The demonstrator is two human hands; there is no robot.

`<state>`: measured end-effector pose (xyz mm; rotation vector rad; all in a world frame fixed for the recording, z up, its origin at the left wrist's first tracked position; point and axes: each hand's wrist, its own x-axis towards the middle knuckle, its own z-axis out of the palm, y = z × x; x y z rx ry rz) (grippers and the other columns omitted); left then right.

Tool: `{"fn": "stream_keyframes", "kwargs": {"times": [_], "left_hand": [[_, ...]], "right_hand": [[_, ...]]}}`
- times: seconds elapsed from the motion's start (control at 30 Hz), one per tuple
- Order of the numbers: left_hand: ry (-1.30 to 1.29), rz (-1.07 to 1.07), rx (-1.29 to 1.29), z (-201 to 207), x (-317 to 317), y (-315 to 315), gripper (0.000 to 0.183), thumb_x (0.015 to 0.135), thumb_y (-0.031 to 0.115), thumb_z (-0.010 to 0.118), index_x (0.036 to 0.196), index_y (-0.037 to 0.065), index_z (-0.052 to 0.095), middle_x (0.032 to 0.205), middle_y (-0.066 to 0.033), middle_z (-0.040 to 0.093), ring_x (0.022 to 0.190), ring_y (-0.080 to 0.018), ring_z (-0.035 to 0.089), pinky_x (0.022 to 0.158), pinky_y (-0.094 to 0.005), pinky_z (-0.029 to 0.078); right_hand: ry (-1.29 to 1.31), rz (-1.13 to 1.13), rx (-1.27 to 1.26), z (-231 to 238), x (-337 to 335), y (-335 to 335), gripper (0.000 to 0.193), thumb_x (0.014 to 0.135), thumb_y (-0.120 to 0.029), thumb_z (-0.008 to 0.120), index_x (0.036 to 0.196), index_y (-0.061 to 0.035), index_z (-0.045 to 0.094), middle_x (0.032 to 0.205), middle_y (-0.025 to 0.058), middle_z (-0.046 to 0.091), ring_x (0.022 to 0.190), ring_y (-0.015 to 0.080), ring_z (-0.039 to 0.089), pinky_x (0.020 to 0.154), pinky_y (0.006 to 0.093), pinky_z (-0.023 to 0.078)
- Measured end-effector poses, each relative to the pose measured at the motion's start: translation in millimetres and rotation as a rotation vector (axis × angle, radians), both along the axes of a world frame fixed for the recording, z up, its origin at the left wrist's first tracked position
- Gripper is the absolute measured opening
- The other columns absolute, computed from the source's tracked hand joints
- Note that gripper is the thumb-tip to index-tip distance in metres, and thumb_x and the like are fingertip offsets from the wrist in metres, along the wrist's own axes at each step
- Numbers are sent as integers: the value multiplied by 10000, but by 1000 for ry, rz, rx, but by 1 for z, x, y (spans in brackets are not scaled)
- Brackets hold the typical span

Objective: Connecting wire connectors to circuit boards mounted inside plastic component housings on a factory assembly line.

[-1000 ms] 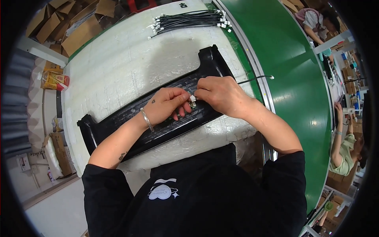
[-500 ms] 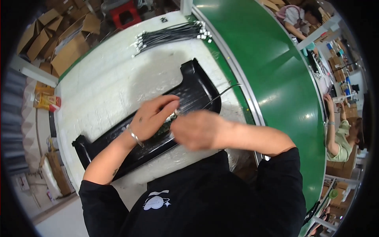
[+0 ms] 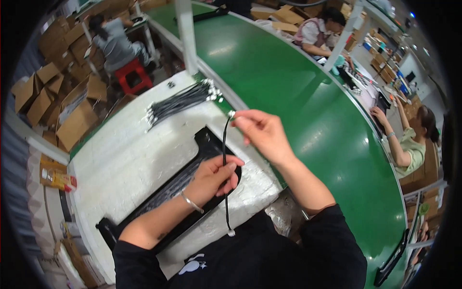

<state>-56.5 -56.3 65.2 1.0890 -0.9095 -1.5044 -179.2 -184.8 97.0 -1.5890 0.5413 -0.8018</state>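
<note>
A short black cable [image 3: 225, 139] with a small white connector at each end hangs upright over the right part of the table. My right hand [image 3: 264, 135] pinches its upper end by the connector. Lower down, the cable passes through the curled fingers of my left hand [image 3: 214, 178], and its other connector dangles near my shirt. Under my left hand and forearm lies a long black plastic housing [image 3: 204, 144], slanting across the table; its middle is partly hidden by my arm.
A bundle of similar black cables [image 3: 183, 101] lies at the table's far side. The white padded table [image 3: 110, 159] adjoins a green conveyor belt [image 3: 298, 111] on the right. Cardboard boxes [image 3: 72, 115] and a red stool [image 3: 132, 77] stand at far left. Several people work nearby.
My hands have come up off the housing. The cable is now held up between them, with my right hand farther away. The view has shifted, bringing more of the room in.
</note>
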Motion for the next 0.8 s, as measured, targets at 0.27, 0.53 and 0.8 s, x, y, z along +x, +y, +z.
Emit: {"fn": "stream_keyframes", "kwargs": {"times": [0.27,0.53,0.8], "left_hand": [[-96,-14,-12,-21,-33,-17,269,946,242,445,1066,12,514,844,-103,615,675,-153,599,548,-238,489],[-55,31,-157,-15,17,-23,286,935,221,488,1149,32,517,961,-52,604,808,-119,561,678,-225,449],[-354,-323,20,-14,49,-44,244,933,295,475,978,64,539,750,-29,589,621,-95,562,529,-218,458]], "right_hand": [[-150,104,-221,-23,10,-7,195,916,-180,483,982,-10,552,855,57,592,789,113,557,692,269,469],[106,273,-309,-23,-30,-9,326,931,-269,454,799,10,560,656,91,557,597,166,521,561,330,413],[288,187,-577,-40,-17,2,106,834,-93,557,859,-10,618,786,158,590,747,320,590,678,383,473]]}}
